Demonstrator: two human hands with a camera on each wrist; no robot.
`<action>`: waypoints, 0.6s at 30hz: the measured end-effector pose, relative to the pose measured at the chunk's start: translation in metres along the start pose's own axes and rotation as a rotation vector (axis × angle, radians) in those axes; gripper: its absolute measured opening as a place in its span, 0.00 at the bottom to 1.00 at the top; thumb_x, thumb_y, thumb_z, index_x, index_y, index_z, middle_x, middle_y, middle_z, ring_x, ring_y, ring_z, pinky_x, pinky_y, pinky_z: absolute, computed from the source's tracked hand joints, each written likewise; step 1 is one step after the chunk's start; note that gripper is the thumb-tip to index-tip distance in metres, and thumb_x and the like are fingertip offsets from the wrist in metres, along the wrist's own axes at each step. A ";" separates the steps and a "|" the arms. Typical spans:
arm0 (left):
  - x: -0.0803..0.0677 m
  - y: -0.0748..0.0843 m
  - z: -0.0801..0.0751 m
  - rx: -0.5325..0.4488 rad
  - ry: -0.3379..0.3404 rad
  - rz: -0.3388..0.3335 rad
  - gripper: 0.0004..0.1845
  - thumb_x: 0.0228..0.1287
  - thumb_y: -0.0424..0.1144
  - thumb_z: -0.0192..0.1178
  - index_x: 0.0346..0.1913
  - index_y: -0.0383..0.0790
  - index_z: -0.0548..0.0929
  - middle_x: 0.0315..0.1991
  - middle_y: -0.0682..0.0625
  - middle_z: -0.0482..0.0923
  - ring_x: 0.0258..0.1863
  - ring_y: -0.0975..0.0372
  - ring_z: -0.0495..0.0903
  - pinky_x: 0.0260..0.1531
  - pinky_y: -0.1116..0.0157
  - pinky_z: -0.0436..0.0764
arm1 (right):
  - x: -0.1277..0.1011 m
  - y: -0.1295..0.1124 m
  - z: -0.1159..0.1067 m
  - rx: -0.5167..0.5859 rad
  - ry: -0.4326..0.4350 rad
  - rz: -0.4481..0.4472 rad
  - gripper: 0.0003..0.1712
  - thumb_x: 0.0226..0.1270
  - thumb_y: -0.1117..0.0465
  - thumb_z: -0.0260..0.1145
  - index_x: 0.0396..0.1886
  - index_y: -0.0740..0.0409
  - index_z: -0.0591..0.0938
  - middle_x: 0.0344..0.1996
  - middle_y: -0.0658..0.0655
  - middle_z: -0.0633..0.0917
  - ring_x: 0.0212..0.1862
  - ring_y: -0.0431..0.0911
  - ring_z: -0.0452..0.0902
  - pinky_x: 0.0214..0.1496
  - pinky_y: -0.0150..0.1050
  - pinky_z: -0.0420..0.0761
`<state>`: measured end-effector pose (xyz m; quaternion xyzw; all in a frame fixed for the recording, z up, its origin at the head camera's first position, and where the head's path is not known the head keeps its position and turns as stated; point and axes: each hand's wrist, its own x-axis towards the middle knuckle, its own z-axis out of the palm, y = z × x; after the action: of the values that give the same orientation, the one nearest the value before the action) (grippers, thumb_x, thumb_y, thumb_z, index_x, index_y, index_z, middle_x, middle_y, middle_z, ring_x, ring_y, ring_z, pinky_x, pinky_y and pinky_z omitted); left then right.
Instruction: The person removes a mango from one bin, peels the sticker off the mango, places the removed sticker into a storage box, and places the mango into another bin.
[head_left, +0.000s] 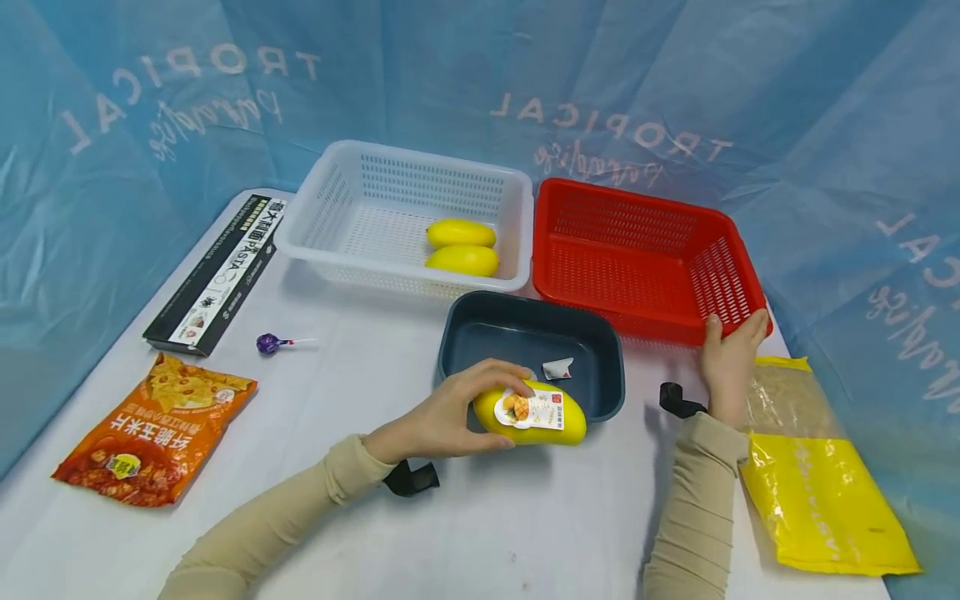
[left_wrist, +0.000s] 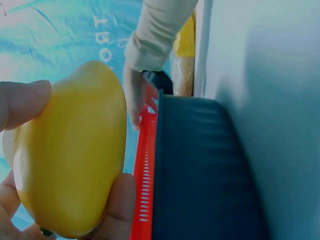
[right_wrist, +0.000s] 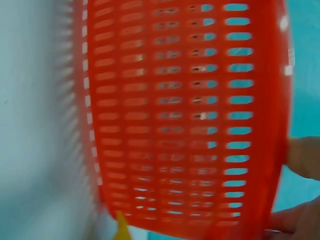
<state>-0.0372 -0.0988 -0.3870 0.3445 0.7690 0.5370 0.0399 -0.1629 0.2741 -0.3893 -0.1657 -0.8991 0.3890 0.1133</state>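
Observation:
In the head view my left hand [head_left: 450, 412] grips a yellow mango [head_left: 573, 421] with a white printed label, over the near side of a dark blue bin [head_left: 491, 342]. The left wrist view shows the mango [left_wrist: 75, 150] up close, thumb on one side and fingers on the other. My right hand [head_left: 731, 367] holds the near right corner of a red basket [head_left: 615, 321]. From the right wrist, fingers show at the rim of its slotted wall [right_wrist: 260, 115]. A small white packet [head_left: 557, 368] lies in the bin.
A white basket [head_left: 337, 258] at the back holds two mangoes [head_left: 462, 260]. On the left lie a black pasta box [head_left: 217, 275], a purple lollipop [head_left: 267, 343] and an orange chip bag [head_left: 157, 429]. A yellow pasta bag [head_left: 825, 492] lies at right.

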 end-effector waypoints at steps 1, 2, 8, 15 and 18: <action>-0.001 -0.001 0.001 -0.003 -0.002 0.002 0.28 0.50 0.34 0.72 0.56 0.46 0.77 0.65 0.47 0.70 0.66 0.56 0.67 0.62 0.59 0.73 | -0.001 -0.002 -0.001 -0.013 -0.012 0.011 0.45 0.75 0.49 0.43 0.76 0.64 0.31 0.77 0.66 0.35 0.78 0.60 0.36 0.78 0.54 0.44; -0.002 -0.001 0.002 -0.005 -0.005 0.004 0.28 0.50 0.34 0.72 0.57 0.46 0.77 0.65 0.48 0.70 0.66 0.56 0.66 0.63 0.59 0.73 | -0.002 -0.003 -0.003 -0.029 -0.024 0.023 0.45 0.75 0.48 0.43 0.76 0.64 0.31 0.77 0.66 0.34 0.78 0.60 0.36 0.78 0.55 0.44; -0.009 -0.008 0.012 -0.003 -0.014 0.004 0.28 0.50 0.33 0.72 0.56 0.46 0.77 0.63 0.46 0.71 0.65 0.55 0.67 0.63 0.59 0.74 | -0.016 -0.021 -0.012 -0.129 -0.039 0.081 0.45 0.74 0.45 0.45 0.78 0.60 0.36 0.77 0.67 0.44 0.76 0.64 0.47 0.74 0.61 0.54; -0.014 -0.008 0.022 0.067 -0.023 0.019 0.28 0.51 0.34 0.72 0.56 0.47 0.77 0.65 0.49 0.68 0.66 0.53 0.66 0.63 0.59 0.74 | -0.037 -0.056 -0.020 -0.166 -0.053 -0.017 0.38 0.75 0.44 0.45 0.78 0.55 0.51 0.73 0.65 0.63 0.68 0.65 0.65 0.65 0.62 0.70; -0.015 -0.006 0.023 0.070 -0.021 0.012 0.28 0.50 0.33 0.72 0.56 0.48 0.77 0.65 0.49 0.68 0.65 0.54 0.66 0.63 0.59 0.74 | -0.048 -0.067 -0.015 -0.117 -0.103 -0.076 0.37 0.74 0.43 0.48 0.77 0.51 0.54 0.73 0.61 0.65 0.68 0.62 0.67 0.62 0.60 0.74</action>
<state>-0.0187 -0.0902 -0.4069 0.3558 0.7849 0.5062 0.0328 -0.1280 0.2221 -0.3335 -0.1174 -0.9305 0.3394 0.0719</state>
